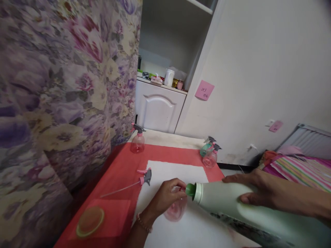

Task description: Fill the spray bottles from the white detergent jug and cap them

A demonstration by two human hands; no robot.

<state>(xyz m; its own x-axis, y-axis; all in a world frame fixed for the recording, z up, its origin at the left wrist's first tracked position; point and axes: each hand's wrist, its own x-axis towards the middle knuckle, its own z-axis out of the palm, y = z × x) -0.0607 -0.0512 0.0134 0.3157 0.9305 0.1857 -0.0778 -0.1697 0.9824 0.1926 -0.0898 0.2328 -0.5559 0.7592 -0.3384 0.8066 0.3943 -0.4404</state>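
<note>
My left hand [169, 193] is closed around the neck of a clear pink spray bottle body [176, 210], which stands on white paper without its spray head. My right hand [256, 189] grips a large pale green jug [222, 196] tipped on its side. The jug's green spout [190, 189] points left, close to the pink bottle's mouth; I cannot tell whether they touch or whether liquid flows. A grey and pink spray head [147, 177] with a long thin tube lies on the red cloth's left side, partly over the paper.
A pink spray bottle [138, 143] stands at the far left. A green spray bottle [205, 150] and another pink spray bottle [210, 159] stand far right. A round cap-like thing with a yellow-green rim [90, 222] lies near left. A floral curtain [64, 86] hangs left.
</note>
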